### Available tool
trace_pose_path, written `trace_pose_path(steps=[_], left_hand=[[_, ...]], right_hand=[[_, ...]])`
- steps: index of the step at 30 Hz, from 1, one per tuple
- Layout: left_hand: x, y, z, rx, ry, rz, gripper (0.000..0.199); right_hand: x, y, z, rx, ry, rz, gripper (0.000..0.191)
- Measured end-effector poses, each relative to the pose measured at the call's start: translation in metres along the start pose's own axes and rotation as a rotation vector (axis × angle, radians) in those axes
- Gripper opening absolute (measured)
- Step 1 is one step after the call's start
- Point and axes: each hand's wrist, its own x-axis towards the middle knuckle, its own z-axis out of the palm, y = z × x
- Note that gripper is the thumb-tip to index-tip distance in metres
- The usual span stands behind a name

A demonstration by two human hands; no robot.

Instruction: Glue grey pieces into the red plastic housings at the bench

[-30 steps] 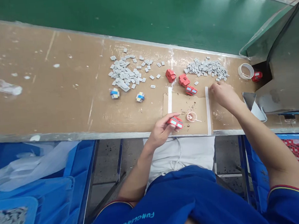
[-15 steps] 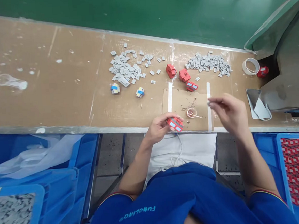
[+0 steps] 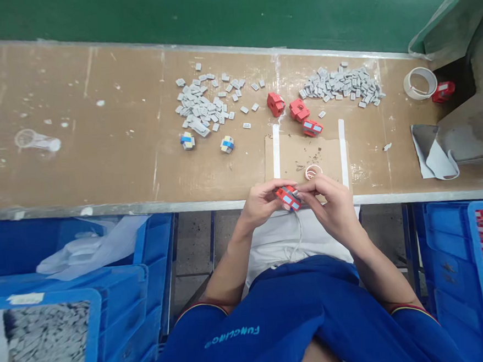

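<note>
Head camera looks down at the left hand (image 3: pixel 262 204) and right hand (image 3: pixel 330 205), both closed on a red block (image 3: pixel 288 198) with pale blue patches, held between them at lower centre, just over the near edge of the workbench (image 3: pixel 100 174). Just beyond lies a cardboard sheet (image 3: pixel 301 157) bearing a small pale ring (image 3: pixel 313 171). Loose grey tiles (image 3: pixel 198 104) and more red blocks (image 3: pixel 276 104) sit toward upper centre.

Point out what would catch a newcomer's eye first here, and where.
The red block with pale blue panels, held between the left hand and right hand at the bench's front edge, stands out first. Beyond it, three more red blocks sit between two heaps of small grey tiles. Below the bench, a blue plastic crate at lower left holds more grey tiles.
</note>
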Motion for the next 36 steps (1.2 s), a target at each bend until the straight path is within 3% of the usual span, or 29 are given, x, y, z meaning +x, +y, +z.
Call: trace_pose_path(steps=[11,15,18,21,25,28,31,36], left_hand=[[0.0,0.004,0.001,0.142,-0.036,0.062,0.042],[0.0,0.006,-0.003,0.177,-0.078,0.08,0.038],[0.002,0.006,-0.005,0.14,-0.176,0.123,0.037],[0.003,0.004,-0.005,0.089,-0.226,0.136,0.039],[0.001,0.001,0.0,0.041,-0.142,0.091,0.067],[-0.002,0.001,0.003,0.088,-0.093,0.084,0.06],[-0.003,0.003,0.003,0.106,-0.095,0.073,0.048],[-0.001,0.004,0.001,0.1,-0.118,0.077,0.044]], right_hand=[[-0.001,-0.009,-0.004,-0.372,-0.087,-0.22,0.026],[-0.01,-0.005,-0.002,-0.195,-0.072,-0.162,0.022],[-0.021,0.0,-0.002,-0.018,-0.055,-0.042,0.012],[-0.026,0.003,-0.002,0.018,-0.066,0.027,0.01],[-0.026,0.005,0.006,-0.005,0.076,-0.007,0.009],[-0.024,0.008,0.013,-0.091,0.175,-0.054,0.01],[-0.023,0.01,0.014,-0.155,0.12,-0.111,0.013],[-0.018,0.012,0.007,-0.198,0.025,-0.156,0.012]])
